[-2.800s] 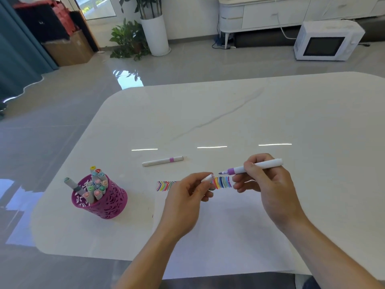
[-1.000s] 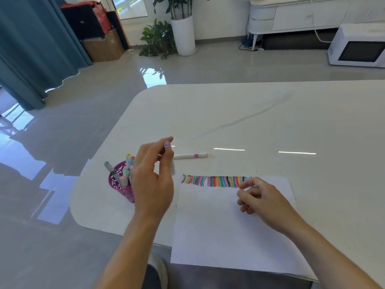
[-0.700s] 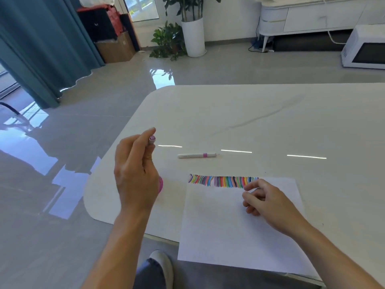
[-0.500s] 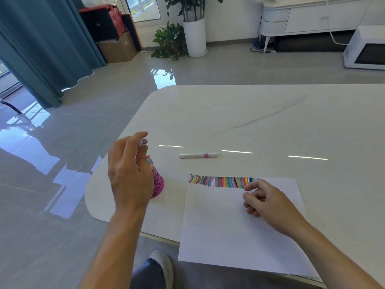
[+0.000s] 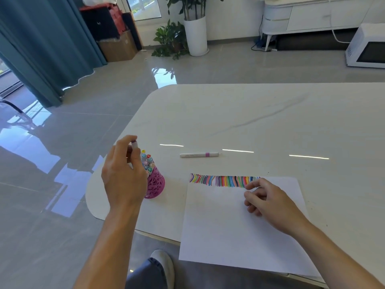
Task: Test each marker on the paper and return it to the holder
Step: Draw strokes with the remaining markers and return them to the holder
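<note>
Strokes (image 5: pixel 225 181) line the far edge of the paper (image 5: pixel 229 226). The left hand (image 5: pixel 125 176) pinches a marker (image 5: pixel 134 144) above the holder (image 5: pixel 155 184); the right hand (image 5: pixel 268 201) rests loosely curled, empty. One pen (image 5: pixel 199 154) lies unreturned.

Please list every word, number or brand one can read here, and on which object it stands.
Nothing here can be read.
White marker on the table: small dark print near its left end, too small to read.
Marker caps in the pink holder: any marks too blurred to read.
Capped marker in the left hand: no print shows.
</note>
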### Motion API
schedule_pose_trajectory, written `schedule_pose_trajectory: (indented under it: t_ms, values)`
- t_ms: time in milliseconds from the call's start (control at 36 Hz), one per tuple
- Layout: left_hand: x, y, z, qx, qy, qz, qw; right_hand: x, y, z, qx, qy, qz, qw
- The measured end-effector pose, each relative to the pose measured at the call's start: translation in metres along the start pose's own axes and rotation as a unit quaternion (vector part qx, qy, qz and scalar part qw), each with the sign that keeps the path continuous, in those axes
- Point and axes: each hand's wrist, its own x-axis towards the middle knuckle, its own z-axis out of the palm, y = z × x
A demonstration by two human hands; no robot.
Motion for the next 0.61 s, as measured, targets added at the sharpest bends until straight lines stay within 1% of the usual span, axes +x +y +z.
schedule_pose_trajectory:
  t_ms: [167, 389, 528, 611]
  values:
    - [-0.001, -0.008, 0.003, 0.055, -0.059, -0.064, 0.995, 0.0, 0.0, 0.0, -0.001, 0.001, 0.001, 1.0]
    - [-0.001, -0.006, 0.004, 0.097, -0.062, -0.102, 0.988, 0.001, 0.0, 0.0, 0.003, 0.0, 0.001, 1.0]
    - [-0.002, -0.006, 0.008, 0.082, -0.048, -0.093, 0.991, 0.001, 0.001, 0.001, -0.001, 0.001, 0.0, 1.0]
    - [-0.003, -0.001, 0.012, 0.058, -0.036, -0.029, 0.997, 0.002, 0.001, 0.0, 0.004, 0.001, 0.002, 1.0]
